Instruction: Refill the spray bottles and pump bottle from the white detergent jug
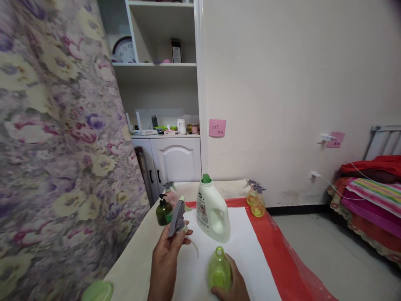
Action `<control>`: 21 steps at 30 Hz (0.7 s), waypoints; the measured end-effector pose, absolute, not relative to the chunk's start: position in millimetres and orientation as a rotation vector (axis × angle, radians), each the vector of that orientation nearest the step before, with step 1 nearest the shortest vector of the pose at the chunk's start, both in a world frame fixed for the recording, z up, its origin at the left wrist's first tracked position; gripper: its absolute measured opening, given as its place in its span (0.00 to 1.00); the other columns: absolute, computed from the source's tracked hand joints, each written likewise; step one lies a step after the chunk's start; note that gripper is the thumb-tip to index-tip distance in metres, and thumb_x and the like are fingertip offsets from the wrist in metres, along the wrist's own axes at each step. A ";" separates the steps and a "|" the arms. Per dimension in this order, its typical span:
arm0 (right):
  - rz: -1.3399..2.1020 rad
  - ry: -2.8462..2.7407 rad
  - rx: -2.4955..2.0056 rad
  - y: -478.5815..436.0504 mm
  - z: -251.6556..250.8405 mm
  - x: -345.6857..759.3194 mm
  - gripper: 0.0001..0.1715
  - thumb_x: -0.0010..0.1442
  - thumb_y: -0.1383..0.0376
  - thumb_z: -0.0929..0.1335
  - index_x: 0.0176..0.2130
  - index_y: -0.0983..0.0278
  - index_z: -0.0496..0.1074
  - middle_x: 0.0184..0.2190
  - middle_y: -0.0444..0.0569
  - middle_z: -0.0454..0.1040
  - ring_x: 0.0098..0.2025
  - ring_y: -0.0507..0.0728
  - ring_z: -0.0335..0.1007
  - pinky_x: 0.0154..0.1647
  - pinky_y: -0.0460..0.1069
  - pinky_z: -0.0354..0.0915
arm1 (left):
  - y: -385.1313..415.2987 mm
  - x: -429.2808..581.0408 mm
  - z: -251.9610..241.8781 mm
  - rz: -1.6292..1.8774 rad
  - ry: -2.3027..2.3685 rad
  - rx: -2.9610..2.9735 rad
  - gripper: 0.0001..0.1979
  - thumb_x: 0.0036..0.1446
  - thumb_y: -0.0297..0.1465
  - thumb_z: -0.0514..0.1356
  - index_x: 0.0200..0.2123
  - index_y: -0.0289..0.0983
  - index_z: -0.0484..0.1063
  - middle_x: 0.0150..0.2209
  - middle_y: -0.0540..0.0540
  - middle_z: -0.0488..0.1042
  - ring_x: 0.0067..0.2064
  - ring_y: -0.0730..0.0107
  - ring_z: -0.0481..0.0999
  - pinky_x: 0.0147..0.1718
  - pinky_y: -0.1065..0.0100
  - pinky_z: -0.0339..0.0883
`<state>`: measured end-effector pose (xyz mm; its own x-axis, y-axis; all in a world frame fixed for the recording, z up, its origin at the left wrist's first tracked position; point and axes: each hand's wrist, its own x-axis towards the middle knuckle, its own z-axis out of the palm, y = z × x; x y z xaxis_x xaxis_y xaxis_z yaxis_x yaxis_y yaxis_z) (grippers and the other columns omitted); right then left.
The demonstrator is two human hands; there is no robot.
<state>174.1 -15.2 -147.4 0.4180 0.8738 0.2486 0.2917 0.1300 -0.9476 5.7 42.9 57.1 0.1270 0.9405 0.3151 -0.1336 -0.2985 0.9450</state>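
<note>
My left hand point(165, 255) is closed around a grey spray-trigger head point(177, 218), lifted above the table with its thin tube hanging down. My right hand point(233, 286) grips a green translucent spray bottle point(218, 269) with an open neck, standing on the white sheet point(247, 251). A white detergent jug point(212, 211) with a green cap stands just beyond both hands.
A dark green pump bottle point(163, 210) and another sprayer stand at the table's left. Two yellow spray bottles point(257, 200) sit at the far right on the red cloth point(282, 255). A green lid point(97, 291) lies near the front-left edge. Floral curtain left, bedding right.
</note>
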 end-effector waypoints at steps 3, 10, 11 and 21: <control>0.555 -1.099 -1.379 -15.4 -145.3 172.6 0.49 0.35 0.70 0.73 0.57 0.62 0.62 0.56 0.55 0.71 0.59 0.69 0.65 0.60 0.60 0.61 | 29.8 25.3 68.1 1.419 0.704 1.285 0.20 0.56 0.40 0.61 0.51 0.41 0.69 0.46 0.48 0.75 0.40 0.68 0.75 0.36 0.70 0.70; 0.568 -1.084 -1.368 -19.7 -139.8 172.4 0.48 0.35 0.67 0.75 0.57 0.63 0.62 0.56 0.56 0.72 0.58 0.69 0.66 0.61 0.60 0.61 | 16.1 51.2 67.5 1.384 0.662 1.327 0.18 0.56 0.39 0.62 0.49 0.40 0.71 0.40 0.49 0.77 0.37 0.69 0.75 0.40 0.69 0.68; 0.568 -1.084 -1.370 -20.3 -138.7 172.6 0.48 0.36 0.68 0.75 0.57 0.63 0.62 0.56 0.56 0.72 0.59 0.69 0.65 0.61 0.60 0.60 | 15.3 53.0 67.2 1.385 0.665 1.336 0.18 0.55 0.40 0.62 0.48 0.40 0.72 0.40 0.49 0.77 0.37 0.69 0.76 0.40 0.69 0.68; 0.601 -1.095 -1.378 -20.9 -127.9 171.5 0.49 0.35 0.72 0.72 0.57 0.63 0.61 0.56 0.55 0.70 0.59 0.67 0.64 0.62 0.58 0.59 | 8.7 64.4 65.5 1.326 0.744 1.468 0.16 0.56 0.40 0.61 0.47 0.41 0.70 0.42 0.48 0.77 0.39 0.66 0.75 0.41 0.67 0.68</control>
